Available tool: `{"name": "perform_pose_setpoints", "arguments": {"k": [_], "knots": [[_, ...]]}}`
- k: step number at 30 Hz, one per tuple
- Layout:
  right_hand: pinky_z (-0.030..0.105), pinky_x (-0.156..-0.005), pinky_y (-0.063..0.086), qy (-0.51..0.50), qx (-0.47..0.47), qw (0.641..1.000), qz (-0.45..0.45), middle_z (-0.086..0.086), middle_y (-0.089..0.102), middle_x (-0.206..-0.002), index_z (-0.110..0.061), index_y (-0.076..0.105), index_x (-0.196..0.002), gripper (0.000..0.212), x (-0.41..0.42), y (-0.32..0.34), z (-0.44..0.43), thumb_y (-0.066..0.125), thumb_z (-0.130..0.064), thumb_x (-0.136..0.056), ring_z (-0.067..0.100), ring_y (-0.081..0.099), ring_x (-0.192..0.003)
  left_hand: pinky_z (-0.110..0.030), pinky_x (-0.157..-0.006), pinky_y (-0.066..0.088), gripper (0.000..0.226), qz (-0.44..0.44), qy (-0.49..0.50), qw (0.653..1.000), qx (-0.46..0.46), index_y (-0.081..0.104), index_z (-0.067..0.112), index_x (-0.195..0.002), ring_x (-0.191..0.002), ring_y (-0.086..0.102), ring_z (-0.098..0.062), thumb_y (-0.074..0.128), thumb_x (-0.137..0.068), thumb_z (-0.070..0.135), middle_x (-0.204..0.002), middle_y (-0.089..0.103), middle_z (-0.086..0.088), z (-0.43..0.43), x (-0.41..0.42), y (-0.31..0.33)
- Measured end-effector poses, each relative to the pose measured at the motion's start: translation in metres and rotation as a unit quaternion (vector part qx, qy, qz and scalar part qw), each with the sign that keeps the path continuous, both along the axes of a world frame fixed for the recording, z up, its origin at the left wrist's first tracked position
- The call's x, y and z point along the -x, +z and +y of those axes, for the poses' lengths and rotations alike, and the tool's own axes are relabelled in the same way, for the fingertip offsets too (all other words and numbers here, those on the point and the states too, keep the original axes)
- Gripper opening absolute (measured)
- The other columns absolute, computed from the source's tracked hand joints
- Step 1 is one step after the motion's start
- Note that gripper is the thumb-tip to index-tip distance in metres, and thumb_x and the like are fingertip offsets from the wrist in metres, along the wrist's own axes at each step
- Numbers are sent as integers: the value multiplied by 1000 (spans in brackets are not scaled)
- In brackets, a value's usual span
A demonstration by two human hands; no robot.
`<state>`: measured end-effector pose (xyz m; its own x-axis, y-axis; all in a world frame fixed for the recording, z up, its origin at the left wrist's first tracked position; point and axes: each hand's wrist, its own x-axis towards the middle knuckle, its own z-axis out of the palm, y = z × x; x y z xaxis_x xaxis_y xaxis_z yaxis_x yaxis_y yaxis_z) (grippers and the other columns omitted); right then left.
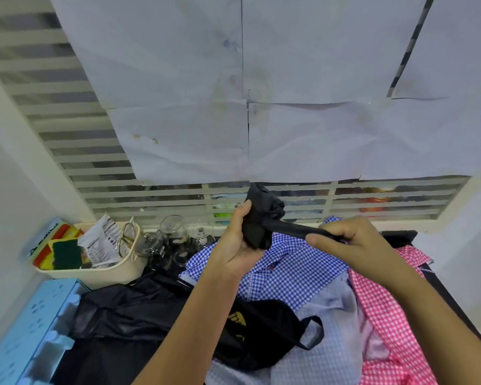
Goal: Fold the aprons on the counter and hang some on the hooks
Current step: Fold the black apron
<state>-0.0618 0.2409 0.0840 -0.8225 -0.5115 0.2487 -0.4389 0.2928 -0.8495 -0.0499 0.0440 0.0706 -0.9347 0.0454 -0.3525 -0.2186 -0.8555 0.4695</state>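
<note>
Surface [400, 234] heaped with blue-check apron [289, 269] and pink-check apron [386, 309] beneath paper-covered slatted window [109, 190].
Left grip [240, 245] closed round bundled black apron [264, 215]; right grip [350, 245] pinching its strap [295, 230].

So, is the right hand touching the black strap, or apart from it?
Touching. The head view shows the right hand pinching the black strap, fingers curled round it.

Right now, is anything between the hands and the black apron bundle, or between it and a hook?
Nothing is between them: the left hand grips the black apron bundle, and the right hand pinches its strap. No hook is in view, so that path can't be judged.
</note>
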Motion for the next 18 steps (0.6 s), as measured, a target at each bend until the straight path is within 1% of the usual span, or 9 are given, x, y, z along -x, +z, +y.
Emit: {"name": "perform_pose_setpoints", "arguments": {"k": [2,3,6,8,10,13,15,16,18], "knots": [[25,-54,30,16,38,999,-29,20,38,-52,8,56,-64,62,4,3,6,68,-52,-80,16,36,-51,-32,-87,51,20,8,16,1000,12,64,8,-99,-81,66,-20,55,-89,23,-90,72,-11,0,0,5],[27,-56,31,21,60,997,-47,29,38,-57,14,55,-68,73,4,6,6,68,-57,-74,19,36,-54,-30,-81,53,19,14,25,999,15,63,9,-97,-77,67,-19,53,-92,23,-85,73,-9,1,0,7],[27,-58,39,48,162,981,-91,16,34,-49,-1,51,-54,53,4,10,-1,64,-48,-76,20,32,-51,-22,-59,57,19,36,57,998,1,62,9,-94,-63,70,-14,50,-95,24,-78,74,-7,2,2,10],[25,-61,45,91,307,934,-157,1,37,-46,-9,54,-53,33,5,11,-5,50,-24,-82,18,31,-48,-21,-60,55,19,45,70,996,-13,63,10,-94,-64,70,-13,51,-94,25,-79,74,-6,4,3,13],[23,-56,47,104,413,877,-222,1,48,-48,-7,64,-57,24,3,9,-11,48,-9,-74,13,35,-43,-21,-61,52,23,53,79,995,-19,65,11,-94,-67,66,-12,51,-94,30,-78,73,-5,9,4,17],[18,-57,52,173,498,800,-287,6,73,-89,-10,76,-86,20,7,-1,-24,58,-5,-77,3,46,-43,-19,-57,51,26,62,93,993,-40,65,12,-93,-62,63,-10,53,-91,34,-75,72,-3,21,6,22],[24,-82,53,203,546,744,-327,15,55,-136,-3,58,-128,45,9,0,-37,24,3,-99,8,63,-76,-21,-60,55,31,87,92,989,-74,66,10,-99,-63,67,-12,59,-81,34,-82,73,-6,28,6,27],[29,-93,50,127,543,774,-299,17,41,-147,1,44,-139,52,12,5,-34,8,1,-102,14,63,-99,-23,-66,57,36,105,92,987,-85,66,9,-102,-68,69,-13,59,-77,34,-88,73,-7,30,7,28],[28,-106,41,69,524,806,-266,23,30,-151,7,30,-144,43,8,10,-37,21,-8,-105,25,46,-130,-27,-75,57,43,136,95,984,-71,64,9,-108,-81,71,-15,57,-75,36,-98,73,-9,30,8,30]]}}
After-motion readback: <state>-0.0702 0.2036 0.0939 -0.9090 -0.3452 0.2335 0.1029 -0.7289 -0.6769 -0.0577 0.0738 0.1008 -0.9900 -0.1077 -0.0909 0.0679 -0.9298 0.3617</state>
